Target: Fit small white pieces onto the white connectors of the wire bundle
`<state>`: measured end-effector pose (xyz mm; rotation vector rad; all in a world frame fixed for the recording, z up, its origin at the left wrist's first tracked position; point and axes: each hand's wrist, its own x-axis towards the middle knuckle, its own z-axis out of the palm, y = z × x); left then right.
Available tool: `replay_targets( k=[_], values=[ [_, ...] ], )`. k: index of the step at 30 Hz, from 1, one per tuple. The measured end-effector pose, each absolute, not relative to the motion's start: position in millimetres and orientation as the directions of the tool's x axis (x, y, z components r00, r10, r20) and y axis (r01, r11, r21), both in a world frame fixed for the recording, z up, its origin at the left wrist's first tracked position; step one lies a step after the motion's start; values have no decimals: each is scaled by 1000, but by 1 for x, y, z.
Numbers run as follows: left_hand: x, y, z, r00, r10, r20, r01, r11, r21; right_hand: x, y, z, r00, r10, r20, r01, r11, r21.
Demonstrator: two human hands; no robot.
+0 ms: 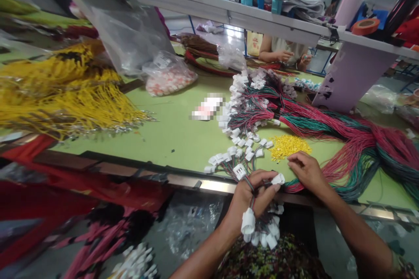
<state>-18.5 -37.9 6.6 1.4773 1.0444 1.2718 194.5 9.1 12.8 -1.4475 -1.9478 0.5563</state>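
Observation:
My left hand [250,196] grips a bunch of thin red, green and dark wires, and a white plastic connector [278,178] sticks out between its fingers. Several more white connectors [263,231] hang below that hand. My right hand [306,172] rests just past a small pile of yellow pellet-like parts [288,146], with its fingertips curled down. Nothing shows in it. A big spread of red and green wire harnesses [330,135] with white connectors [235,135] lies on the green table [183,144], close to both hands.
A thick bundle of yellow wires [62,100] lies at the left, beside plastic bags [168,74] and a blurred white patch [207,107]. A white shelf [229,8] crosses above the table. Beyond it are a co-worker's hands [283,56]. Red and pink wire bundles [98,235] sit below the table edge.

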Motion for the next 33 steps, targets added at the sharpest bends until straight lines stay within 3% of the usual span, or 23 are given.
replay_targets(
  k=[7, 15, 19, 23, 25, 33],
  values=[
    [-20, -36, 10, 102, 982, 162, 36, -166, 985, 191, 39, 0, -250, 950, 188, 762, 313, -568],
    [-20, -35, 7, 112, 980, 162, 34, -167, 985, 188, 42, -2, -246, 950, 194, 752, 313, -580],
    [-20, -35, 6, 102, 981, 163, 10, -165, 986, 183, 30, 11, -247, 942, 226, 701, 335, -629],
    [-22, -36, 13, 98, 978, 183, 3, -184, 983, 173, -2, 37, -243, 923, 298, 456, 380, -805],
    [-23, -36, 18, 94, 978, 187, 14, -189, 982, 170, -18, 49, -249, 914, 321, 378, 397, -836],
    [-19, -40, 8, 73, 955, 286, 33, -289, 957, 165, -37, 61, -357, 838, 414, 438, 541, -718]
  ],
)
